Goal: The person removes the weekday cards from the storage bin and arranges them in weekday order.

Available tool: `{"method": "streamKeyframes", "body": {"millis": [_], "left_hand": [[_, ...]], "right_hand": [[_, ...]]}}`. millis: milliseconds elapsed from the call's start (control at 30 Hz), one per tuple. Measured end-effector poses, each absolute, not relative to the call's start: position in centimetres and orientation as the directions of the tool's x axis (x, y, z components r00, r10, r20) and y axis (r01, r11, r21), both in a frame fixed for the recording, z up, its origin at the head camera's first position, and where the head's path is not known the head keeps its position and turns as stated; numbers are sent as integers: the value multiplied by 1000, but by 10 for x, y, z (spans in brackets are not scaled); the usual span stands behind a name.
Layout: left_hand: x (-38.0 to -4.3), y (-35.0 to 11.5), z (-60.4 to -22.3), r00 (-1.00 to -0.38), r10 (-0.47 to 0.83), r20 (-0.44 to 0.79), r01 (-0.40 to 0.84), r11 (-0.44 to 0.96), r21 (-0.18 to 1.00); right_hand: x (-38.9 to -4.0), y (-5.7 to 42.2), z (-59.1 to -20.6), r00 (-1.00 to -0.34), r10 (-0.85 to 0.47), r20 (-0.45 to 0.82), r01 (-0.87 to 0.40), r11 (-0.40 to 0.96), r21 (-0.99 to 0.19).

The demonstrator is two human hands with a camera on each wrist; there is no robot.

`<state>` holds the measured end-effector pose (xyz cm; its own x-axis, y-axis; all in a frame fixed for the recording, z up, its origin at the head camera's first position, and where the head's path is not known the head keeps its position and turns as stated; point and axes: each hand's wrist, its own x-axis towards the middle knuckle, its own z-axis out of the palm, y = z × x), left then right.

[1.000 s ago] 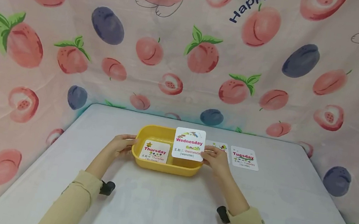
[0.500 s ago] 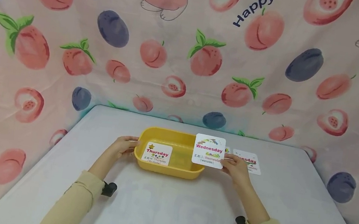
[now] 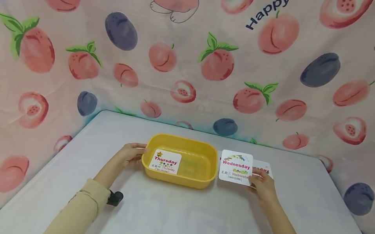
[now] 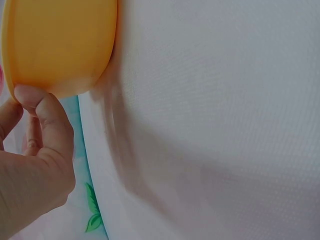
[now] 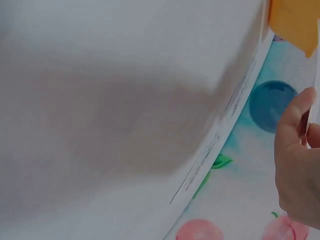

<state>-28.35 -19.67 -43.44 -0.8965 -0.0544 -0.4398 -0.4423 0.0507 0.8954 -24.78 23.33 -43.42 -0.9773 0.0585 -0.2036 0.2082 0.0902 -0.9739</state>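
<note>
A yellow plastic basket [image 3: 179, 179] stands on the white table, and a white card printed "Thursday" [image 3: 166, 161] lies inside at its left. My left hand [image 3: 130, 154] pinches the basket's left rim; the left wrist view shows the thumb on the outer wall of the basket [image 4: 60, 45]. Just right of the basket, my right hand [image 3: 265, 185] pinches the "Wednesday" card [image 3: 235, 170] by its right edge, face toward the head camera. In the right wrist view that card [image 5: 314, 112] appears edge-on beside the fingers, partly cut off by the frame.
Behind the held card, a second white card [image 3: 263, 167] lies on the table, its word partly covered. A sliver of another card [image 3: 219, 157] shows by the basket's right end. A fruit-patterned cloth [image 3: 191, 90] hangs behind the table [image 3: 174, 218].
My right hand has carried the "Wednesday" card rightward from over the basket to beside it, now in front of the cards on the table. My left hand keeps hold of the rim.
</note>
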Motion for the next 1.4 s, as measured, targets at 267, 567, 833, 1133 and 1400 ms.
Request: {"method": "streamKeyframes", "body": {"millis": [267, 567, 833, 1133, 1400], "left_hand": [[-283, -195, -435, -896, -66, -439, -443, 69, 894], [-283, -194, -434, -895, -66, -442, -446, 71, 892], [-285, -198, -437, -886, -88, -455, -462, 72, 884], [-285, -197, -436, -889, -75, -452, -457, 67, 887], [-287, -193, -434, -888, -69, -455, -460, 70, 885]], "right_hand": [[-242, 261, -438, -963, 114, -245, 259, 126, -958], [-248, 293, -449, -946, 211, -248, 291, 206, -934], [-258, 317, -455, -940, 258, -223, 289, 253, -924], [-281, 350, -455, -864, 445, -234, 341, 176, -923], [-299, 387, -448, -826, 497, -266, 421, 228, -878]]}}
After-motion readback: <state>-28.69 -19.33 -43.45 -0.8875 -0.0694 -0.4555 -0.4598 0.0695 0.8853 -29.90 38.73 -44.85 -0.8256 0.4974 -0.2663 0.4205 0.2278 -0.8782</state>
